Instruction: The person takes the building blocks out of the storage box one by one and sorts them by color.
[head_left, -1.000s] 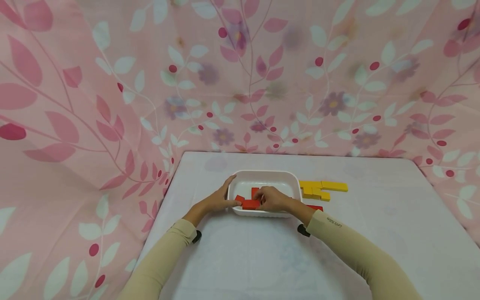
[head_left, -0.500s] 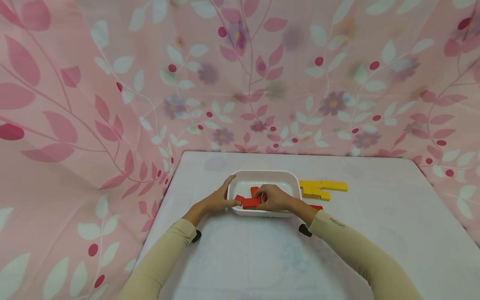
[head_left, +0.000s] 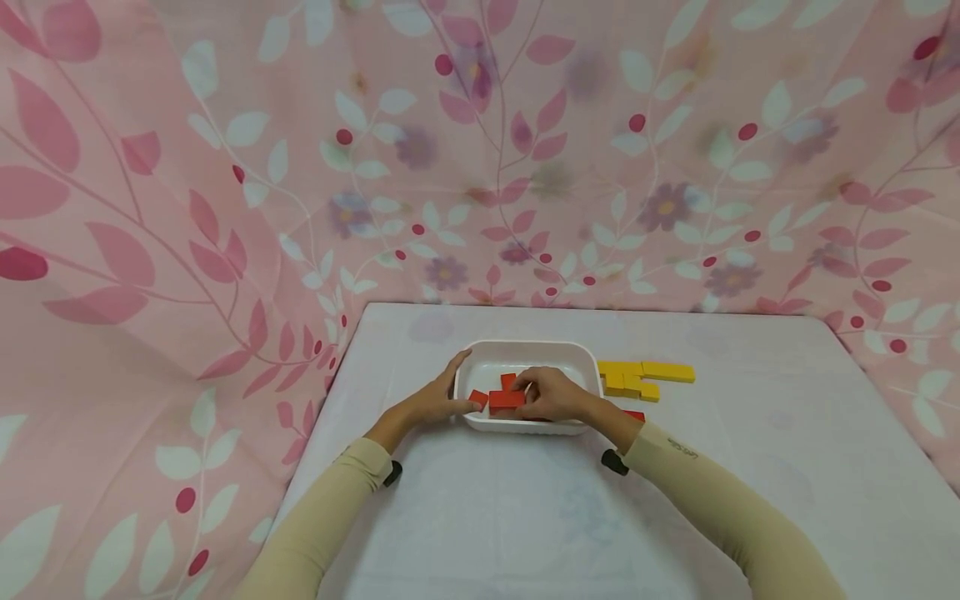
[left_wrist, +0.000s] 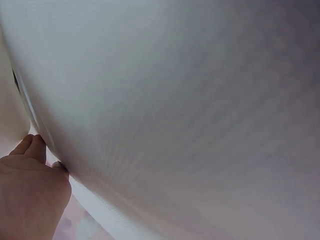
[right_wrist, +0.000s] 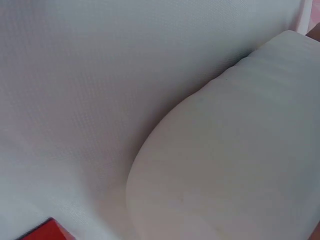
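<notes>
Red block (head_left: 507, 399): 9 o'clock from right hand (head_left: 553, 395), long axis 9-to-3 | nearer right hand pinches its 3 o'clock end | left hand (head_left: 432, 400): fingers apart, at tray (head_left: 528, 342) 9 o'clock end

the white tray (head_left: 525, 344) looks like smooth plastic, glossy inside, the red block (head_left: 507, 399) and the yellow blocks (head_left: 669, 372) on the right look smooth, the tablecloth (head_left: 480, 517) is matt, finely textured fabric, and the far curtain (head_left: 480, 167) is matt cloth.

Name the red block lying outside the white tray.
The red block on the table, partly hidden by the right arm; unlike the others, it lies right of the white tray.
</notes>
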